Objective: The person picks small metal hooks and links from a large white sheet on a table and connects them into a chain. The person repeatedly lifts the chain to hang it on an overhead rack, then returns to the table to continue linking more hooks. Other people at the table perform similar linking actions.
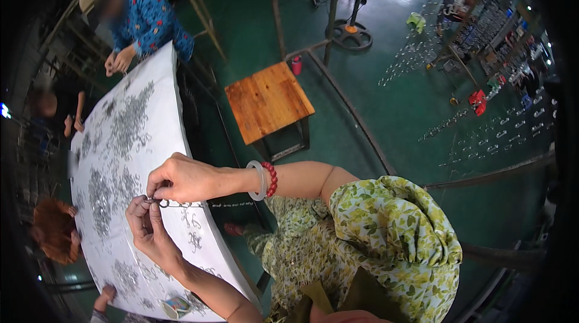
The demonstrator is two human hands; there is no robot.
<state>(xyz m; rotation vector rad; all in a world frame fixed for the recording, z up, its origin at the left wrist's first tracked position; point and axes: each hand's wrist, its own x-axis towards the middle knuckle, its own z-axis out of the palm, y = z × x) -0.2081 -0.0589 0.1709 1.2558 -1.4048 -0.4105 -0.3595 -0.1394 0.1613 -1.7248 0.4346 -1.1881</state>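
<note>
My right hand (184, 178), with a pale bangle (256, 180) and a red bead bracelet (271, 179) on its wrist, is closed in a pinch. Just below it, my left hand (151, 232) pinches too, and the fingertips of both meet at a small dark metal hook (163, 203). Fingers cover most of that hook. A thin metal chain (232, 205) stretches from near it to the right, past the table edge. Under my hands lies a white-covered table (163, 76) strewn with small metal hooks (99, 202); a few curved ones (193, 240) lie near my left forearm.
Co-workers sit round the table; one in a blue patterned top (151, 18) works at its far end. Beyond the table's right edge stands a wooden stool (268, 103), with a red bottle (296, 65) by a metal frame. Farther off are a fan (353, 34) and hanging metal strands (410, 52).
</note>
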